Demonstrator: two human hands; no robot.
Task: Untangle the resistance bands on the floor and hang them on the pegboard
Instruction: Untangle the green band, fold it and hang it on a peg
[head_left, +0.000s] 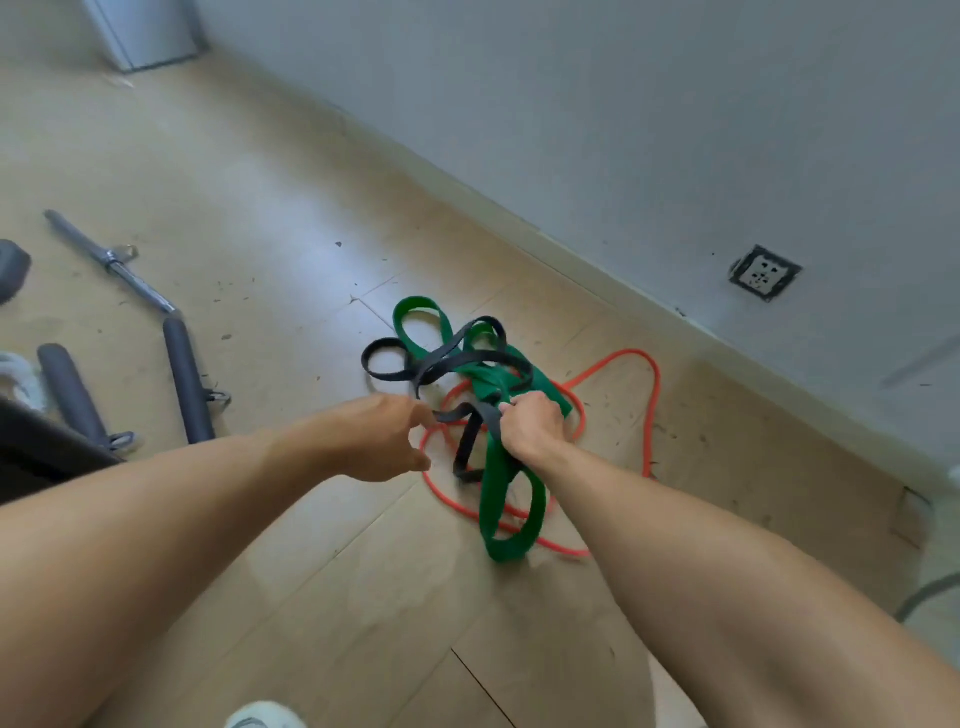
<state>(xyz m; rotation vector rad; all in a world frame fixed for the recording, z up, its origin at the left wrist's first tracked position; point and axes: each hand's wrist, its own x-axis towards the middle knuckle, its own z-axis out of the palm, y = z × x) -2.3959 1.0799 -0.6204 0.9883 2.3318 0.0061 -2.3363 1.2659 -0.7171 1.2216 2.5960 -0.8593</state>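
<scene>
A tangle of resistance bands lies on the wooden floor near the wall. A wide green band (493, 499) loops through a narrower black band (441, 358), and a thin orange tube band (652, 395) curls under and around both. My right hand (532, 423) grips the green and black bands together at the middle of the tangle. My left hand (384, 436) hovers just left of the tangle, its fingers loosely curved toward a black strand and holding nothing. No pegboard is in view.
Grey foam-handled bars (187, 382) and a metal bar (111, 260) lie on the floor at left. A white wall with a wall socket (763, 273) runs along the right. A white cabinet base (145, 36) stands at the back left.
</scene>
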